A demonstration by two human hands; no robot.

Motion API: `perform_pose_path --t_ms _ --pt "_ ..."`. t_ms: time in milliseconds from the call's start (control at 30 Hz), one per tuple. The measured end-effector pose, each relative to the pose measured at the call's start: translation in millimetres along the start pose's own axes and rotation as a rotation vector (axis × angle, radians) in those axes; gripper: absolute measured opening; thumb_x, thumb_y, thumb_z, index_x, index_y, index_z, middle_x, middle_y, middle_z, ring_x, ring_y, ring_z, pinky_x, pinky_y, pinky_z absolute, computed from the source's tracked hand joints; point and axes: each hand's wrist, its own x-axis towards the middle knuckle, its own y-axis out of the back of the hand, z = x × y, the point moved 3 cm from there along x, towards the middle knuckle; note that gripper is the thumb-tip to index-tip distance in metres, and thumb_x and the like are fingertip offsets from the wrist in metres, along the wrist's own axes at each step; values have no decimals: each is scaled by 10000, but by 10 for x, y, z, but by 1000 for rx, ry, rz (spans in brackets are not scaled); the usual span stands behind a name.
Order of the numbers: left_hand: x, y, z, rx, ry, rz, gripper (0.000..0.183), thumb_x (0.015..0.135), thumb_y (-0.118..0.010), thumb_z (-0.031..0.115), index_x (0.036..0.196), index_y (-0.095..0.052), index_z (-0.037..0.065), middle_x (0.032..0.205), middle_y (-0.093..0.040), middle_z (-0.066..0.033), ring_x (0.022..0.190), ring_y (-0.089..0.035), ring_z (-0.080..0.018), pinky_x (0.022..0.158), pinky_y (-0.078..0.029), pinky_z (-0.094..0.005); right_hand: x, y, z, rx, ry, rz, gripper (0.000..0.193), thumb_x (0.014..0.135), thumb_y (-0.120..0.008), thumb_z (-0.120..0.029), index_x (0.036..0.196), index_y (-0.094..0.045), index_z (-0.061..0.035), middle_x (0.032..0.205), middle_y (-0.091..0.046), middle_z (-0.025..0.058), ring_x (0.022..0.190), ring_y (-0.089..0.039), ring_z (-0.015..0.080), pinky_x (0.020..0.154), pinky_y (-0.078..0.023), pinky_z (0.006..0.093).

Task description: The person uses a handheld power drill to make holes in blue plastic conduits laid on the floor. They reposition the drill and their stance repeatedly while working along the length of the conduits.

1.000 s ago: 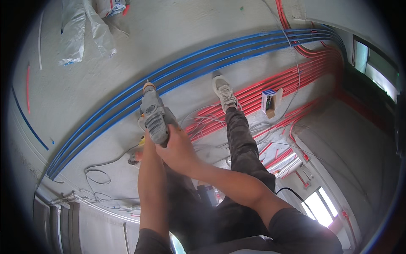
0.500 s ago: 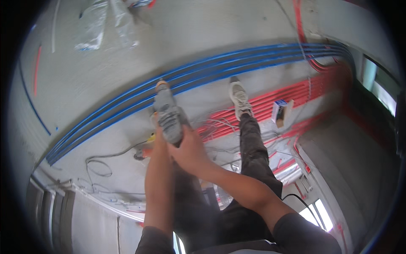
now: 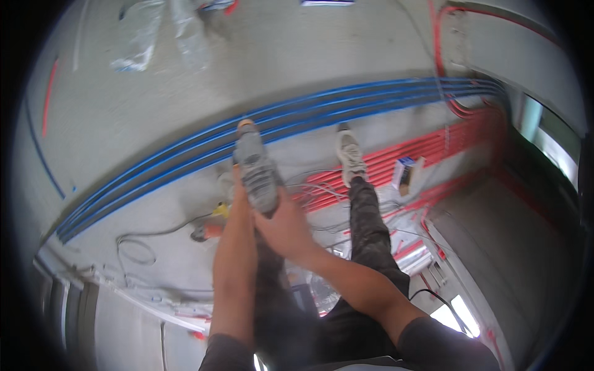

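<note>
Power drill (image 3: 257,170), grey, dusty, orange collar at its nose: out in front of the person, nose over the run of blue pipes (image 3: 346,102), pointing away from the body. Tip blurred; whether it touches pipe or floor, cannot tell.

Right hand (image 3: 288,226) closed around the rear handle, firm by the look of it. Left hand (image 3: 241,196) along the drill's left side, mostly hidden; how far its fingers close, or on what part, cannot tell.

Change over the last second: whole view has swung. Pipes, beige shoe (image 3: 351,151) and the small open box (image 3: 405,173) beside the red conduits (image 3: 383,156) all sit lower in view; a blue-and-white item (image 3: 328,2) has appeared at the top edge. Drill now farther right in view. Judged mostly a head turn, little true travel of the tool.

For the work in hand: right-hand hold unchanged, nose remains at the far side of the blue run. Orange-and-dark tool (image 3: 213,230) and looped grey cable (image 3: 139,238) lie left of the left forearm, apart from the drill.
</note>
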Motion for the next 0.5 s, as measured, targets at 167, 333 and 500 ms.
perform_pose_path --t_ms 167,333,500 --pt "105 -49 34 2 22 -4 315 1094 -535 348 1158 -649 61 982 -707 -103 883 -737 -253 767 -631 -417 23 52 -37 -12 -55 -17 551 914 -805 -278 1318 -586 25 1210 -695 269 1167 -660 479 1000 -524 515" --pt "151 -52 -20 -25 28 -2 325 1092 -539 361 1144 -652 61 970 -707 -107 873 -734 -254 754 -628 -417 56 32 29 -31 28 57 458 914 -775 -245 1241 -591 17 1109 -725 298 1052 -692 506 931 -544 543" --pt "230 25 -107 -72 17 -4 335 1090 -542 374 1130 -656 62 958 -708 -111 862 -732 -255 741 -624 -418 176 7 99 40 39 35 382 938 -759 -167 1249 -643 24 1051 -779 178 936 -773 298 842 -590 416"
